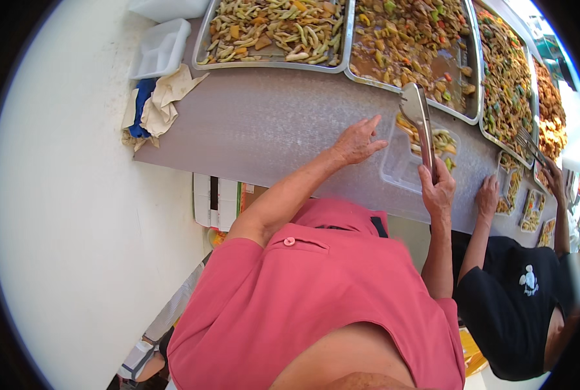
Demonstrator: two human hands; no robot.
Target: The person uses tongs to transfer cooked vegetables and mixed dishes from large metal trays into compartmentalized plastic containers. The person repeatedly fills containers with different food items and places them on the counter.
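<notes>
My right hand (438, 190) grips a pair of metal serving tongs (420, 117), whose heads reach up to the near rim of the middle tray. Under the tongs lies a clear plastic compartment container (401, 168) with strips of food in its far compartments. Just left of that container, my left hand (358, 141) is held over the metal counter (270, 117) with its fingers spread, holding nothing. Beyond the hands stand a metal tray of pale green and yellow strips with orange chunks (275, 65) and a metal tray of chunky food in brown sauce (382, 85).
At the left are white foam containers (160, 48) beside a crumpled beige and blue cloth (160, 105). Two more food trays (506, 80) (550, 107) continue to the right. A co-worker in a black shirt (506, 302) holds tongs there, with several filled containers (532, 209) on the counter.
</notes>
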